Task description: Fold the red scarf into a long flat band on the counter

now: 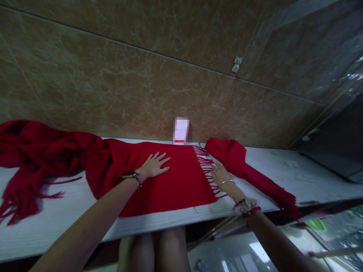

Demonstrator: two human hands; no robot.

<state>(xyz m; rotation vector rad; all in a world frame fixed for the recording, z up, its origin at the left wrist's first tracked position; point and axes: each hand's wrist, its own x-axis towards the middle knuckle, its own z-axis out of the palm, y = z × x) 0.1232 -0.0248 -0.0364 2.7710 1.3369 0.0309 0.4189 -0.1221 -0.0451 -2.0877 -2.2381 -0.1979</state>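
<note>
A red fringed scarf [176, 181] lies spread flat on the white tabletop, with its left part bunched up in folds. My left hand [154, 166] rests palm down on the flat part, fingers spread. At the scarf's right end, my right hand [221, 175] touches the red fringe [208, 174]. Its fingers lie close together over the strands, and I see none clearly pinched. Just right of that hand, a second red scarf [234, 153] is folded, with its fringed end hanging over the front edge.
The white table [159, 223] runs along a brown marbled wall [127, 83]. A small pale blurred item [181, 130] stands against the wall behind the scarf. A dark box-like object [334, 139] sits at the right end. A green item [317, 224] shows below the table at the right.
</note>
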